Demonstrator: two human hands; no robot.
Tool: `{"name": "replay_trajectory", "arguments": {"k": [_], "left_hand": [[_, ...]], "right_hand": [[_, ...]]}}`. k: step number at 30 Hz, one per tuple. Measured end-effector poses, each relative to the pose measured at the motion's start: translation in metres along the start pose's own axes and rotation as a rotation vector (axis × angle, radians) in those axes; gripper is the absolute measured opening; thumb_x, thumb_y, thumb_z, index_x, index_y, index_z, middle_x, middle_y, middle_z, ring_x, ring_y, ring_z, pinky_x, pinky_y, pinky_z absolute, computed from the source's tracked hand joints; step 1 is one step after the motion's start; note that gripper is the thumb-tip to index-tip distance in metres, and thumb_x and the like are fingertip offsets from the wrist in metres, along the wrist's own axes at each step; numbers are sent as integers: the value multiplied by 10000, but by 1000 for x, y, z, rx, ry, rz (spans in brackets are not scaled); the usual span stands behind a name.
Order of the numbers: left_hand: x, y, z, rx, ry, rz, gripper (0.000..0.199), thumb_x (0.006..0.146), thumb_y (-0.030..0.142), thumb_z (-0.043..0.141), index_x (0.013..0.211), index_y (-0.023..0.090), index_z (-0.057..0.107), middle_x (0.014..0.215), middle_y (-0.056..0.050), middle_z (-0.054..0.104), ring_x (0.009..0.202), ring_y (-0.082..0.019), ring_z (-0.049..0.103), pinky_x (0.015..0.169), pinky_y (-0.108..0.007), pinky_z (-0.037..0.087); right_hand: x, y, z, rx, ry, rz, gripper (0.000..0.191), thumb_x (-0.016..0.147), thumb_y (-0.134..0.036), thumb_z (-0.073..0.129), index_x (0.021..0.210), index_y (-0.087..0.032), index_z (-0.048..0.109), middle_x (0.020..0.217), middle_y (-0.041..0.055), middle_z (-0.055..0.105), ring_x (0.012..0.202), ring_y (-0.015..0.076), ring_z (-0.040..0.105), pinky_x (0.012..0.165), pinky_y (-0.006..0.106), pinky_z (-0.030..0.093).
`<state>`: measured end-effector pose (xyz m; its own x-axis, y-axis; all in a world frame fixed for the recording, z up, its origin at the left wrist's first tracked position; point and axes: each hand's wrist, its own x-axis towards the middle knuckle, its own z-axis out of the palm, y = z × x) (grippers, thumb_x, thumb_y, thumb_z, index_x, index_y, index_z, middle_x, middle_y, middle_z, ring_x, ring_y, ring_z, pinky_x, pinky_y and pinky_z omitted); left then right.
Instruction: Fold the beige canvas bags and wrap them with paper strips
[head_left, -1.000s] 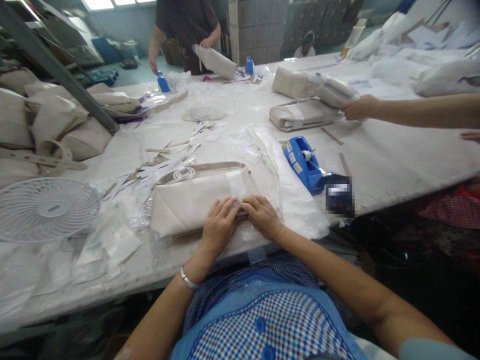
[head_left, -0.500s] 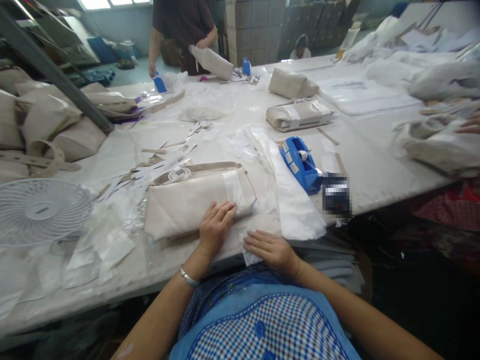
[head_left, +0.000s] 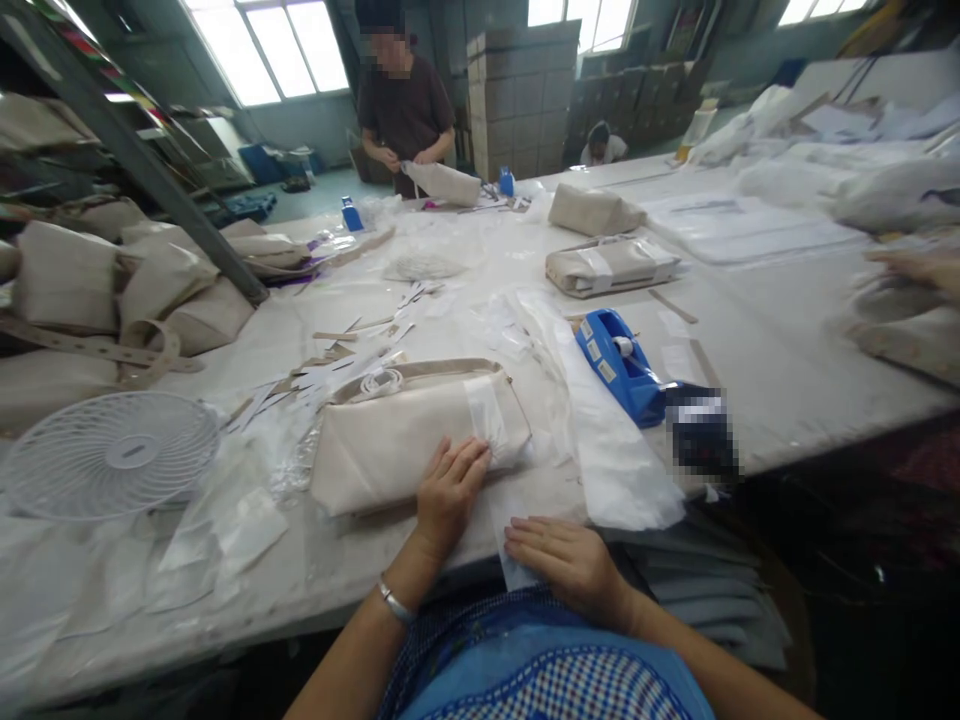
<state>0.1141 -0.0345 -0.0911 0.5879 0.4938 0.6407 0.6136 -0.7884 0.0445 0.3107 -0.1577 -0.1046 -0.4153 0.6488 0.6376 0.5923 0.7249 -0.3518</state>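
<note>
A beige bag (head_left: 397, 445) lies on the table in front of me, with a coiled white cord (head_left: 381, 381) on its top edge and a white wrap (head_left: 486, 408) around its right part. My left hand (head_left: 452, 490) rests flat on the bag's lower right front, fingers stretched out. To the right, by the table edge, my right hand (head_left: 566, 560) lies with extended fingers on a thin translucent sheet (head_left: 514, 565). White plastic sheets (head_left: 619, 460) are spread right of the bag, beside a blue tape dispenser (head_left: 619, 365).
A white fan (head_left: 127, 450) and piled beige bags (head_left: 67, 280) are at the left. Paper strips (head_left: 330, 365) lie behind the bag. Two more bags (head_left: 611, 268) sit farther back. A person (head_left: 409, 110) stands across the table; another person's hand (head_left: 919, 268) reaches in at right.
The view has tilted up, so the table things appear lower. Both my hands keep their places. The person across has let go of a blue dispenser and has both hands at a bag.
</note>
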Motion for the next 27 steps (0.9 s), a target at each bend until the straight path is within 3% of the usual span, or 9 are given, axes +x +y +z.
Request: {"name": "replay_trajectory", "arguments": {"k": [6, 10, 14, 18, 23, 27], "left_hand": [[-3, 0, -1, 27, -28, -14, 271, 936, 167, 565, 1189, 217, 648, 1146, -62, 702, 1098, -192, 628, 1144, -444, 429], [-4, 0, -4, 19, -27, 14, 278, 938, 163, 555, 1195, 214, 645, 1148, -63, 702, 1054, -198, 635, 1134, -470, 449], [-4, 0, -6, 2, 11, 22, 250, 930, 110, 533, 1126, 194, 662, 1138, -63, 704, 1002, -188, 648, 1097, -457, 497], [-5, -1, -6, -1, 10, -10, 268, 940, 122, 511, 1171, 172, 636, 1106, -71, 710, 998, -193, 660, 1053, -401, 532], [-2, -1, -7, 62, -39, -16, 365, 933, 116, 513, 1284, 185, 585, 1272, -76, 668, 1098, -217, 643, 983, -340, 555], [4, 2, -9, 120, -108, -29, 441, 899, 69, 529, 1324, 181, 566, 1356, -56, 626, 1034, -217, 653, 884, -309, 586]], "right_hand": [[33, 3, -27, 69, 41, 30, 462, 956, -79, 399, 1329, -245, 615, 1127, 51, 758, 1055, 190, 721, 927, 353, 607], [80, 31, -43, 101, 100, 157, 328, 947, -144, 534, 1166, -298, 723, 1025, 10, 782, 936, 178, 744, 867, 311, 607], [121, 76, -28, 80, 101, 285, 196, 919, -191, 628, 994, -290, 779, 990, 4, 781, 911, 180, 734, 857, 304, 596], [136, 108, -1, 18, 79, 276, 114, 844, -196, 744, 778, -282, 779, 995, -15, 771, 944, 188, 697, 917, 344, 566], [133, 121, 13, -75, 102, 289, 74, 792, -269, 807, 759, -245, 745, 1012, 21, 731, 963, 200, 651, 895, 348, 556], [137, 123, 18, -127, 115, 331, 149, 785, -325, 813, 799, -232, 697, 1011, 41, 711, 981, 218, 646, 867, 349, 560]]}}
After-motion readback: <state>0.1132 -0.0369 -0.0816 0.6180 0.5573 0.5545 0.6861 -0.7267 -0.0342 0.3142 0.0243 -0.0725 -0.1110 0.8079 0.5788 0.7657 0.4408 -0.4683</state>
